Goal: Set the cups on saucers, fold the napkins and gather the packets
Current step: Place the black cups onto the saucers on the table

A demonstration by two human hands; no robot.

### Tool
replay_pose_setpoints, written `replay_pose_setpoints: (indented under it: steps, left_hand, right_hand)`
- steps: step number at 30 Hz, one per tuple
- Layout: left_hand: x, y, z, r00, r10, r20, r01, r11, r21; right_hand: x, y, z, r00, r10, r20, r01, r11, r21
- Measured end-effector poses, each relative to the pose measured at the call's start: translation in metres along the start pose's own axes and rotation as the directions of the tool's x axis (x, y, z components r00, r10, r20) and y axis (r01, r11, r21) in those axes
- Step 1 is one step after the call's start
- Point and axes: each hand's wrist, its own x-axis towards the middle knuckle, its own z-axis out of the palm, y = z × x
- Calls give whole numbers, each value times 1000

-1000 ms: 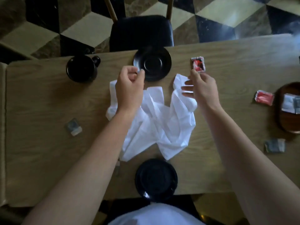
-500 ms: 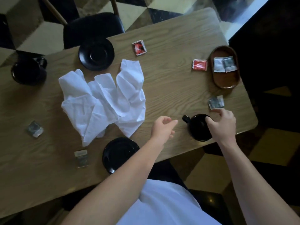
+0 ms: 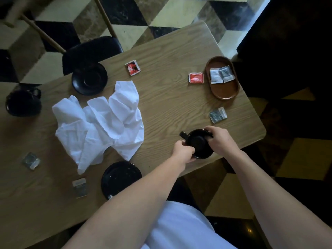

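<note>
A black cup [image 3: 197, 142] stands near the table's right front edge, its handle pointing far-left. My left hand [image 3: 184, 152] grips its near-left side and my right hand [image 3: 218, 139] grips its right rim. A black saucer [image 3: 121, 178] lies bare to the left at the front edge. A second black saucer [image 3: 89, 79] lies bare at the far side, with another black cup [image 3: 23, 102] on the table left of it. Crumpled white napkins [image 3: 100, 121] lie in a heap mid-table. Red packets [image 3: 133, 67] [image 3: 196, 78] and grey packets [image 3: 218, 115] [image 3: 31, 160] [image 3: 80, 187] lie scattered.
A brown oval wooden tray [image 3: 224, 92] at the far right holds two packets [image 3: 221, 75]. A black chair [image 3: 91, 51] stands behind the wooden table [image 3: 170, 108]. The table's right corner is close to the cup; checkered floor lies beyond.
Both hands left the napkins and went right to the black cup near the front edge. The right hand reached it first; now the left hand grips it too. My view swung right.
</note>
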Motion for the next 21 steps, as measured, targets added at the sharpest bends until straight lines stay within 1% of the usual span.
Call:
replay_pose_setpoints:
  steps: [2, 5, 8, 9, 12, 13, 14, 15, 17, 19, 21]
  left_hand:
    - [-10, -1, -12, 999, 33, 13, -33, 999, -23]
    - [-30, -5, -47, 996, 85, 29, -83, 993, -83]
    - [-51, -15, -93, 987, 143, -75, -148, 987, -57]
    - [-57, -20, -105, 983, 143, -113, -154, 983, -97]
    - [-72, -41, -140, 978, 99, -185, -158, 927, -339]
    - [-75, -49, -151, 978, 81, -193, -153, 907, -392]
    - [-77, -56, -162, 978, 63, -198, -140, 902, -408]
    - [-80, -64, -174, 976, 41, -212, -126, 906, -403]
    - [-82, -77, -200, 959, 1, -283, -116, 913, -391]
    - [-82, -88, -224, 920, -10, -392, -149, 916, -371]
    - [-82, -96, -241, 880, 33, -474, -177, 948, -263]
  right_hand:
    - [-4, -7, -3, 1000, -26, 12, 26, 1000, 0]
    - [-11, -26, 4, 997, -61, 52, 59, 997, 50]
    - [-21, -58, 27, 985, -79, 152, 71, 996, 59]
    - [-24, -69, 35, 978, -72, 195, 61, 996, 64]
    - [-36, -103, 72, 940, -99, 326, 33, 979, 201]
    - [-40, -113, 83, 934, -135, 332, 63, 973, 220]
    - [-43, -121, 93, 930, -185, 318, 122, 971, 206]
    - [-45, -129, 103, 921, -226, 317, 179, 969, 171]
    - [-49, -142, 118, 895, -256, 365, 222, 966, 131]
    - [-48, -148, 132, 877, -247, 411, 211, 968, 133]
    - [-49, -155, 146, 860, -222, 459, 178, 974, 139]
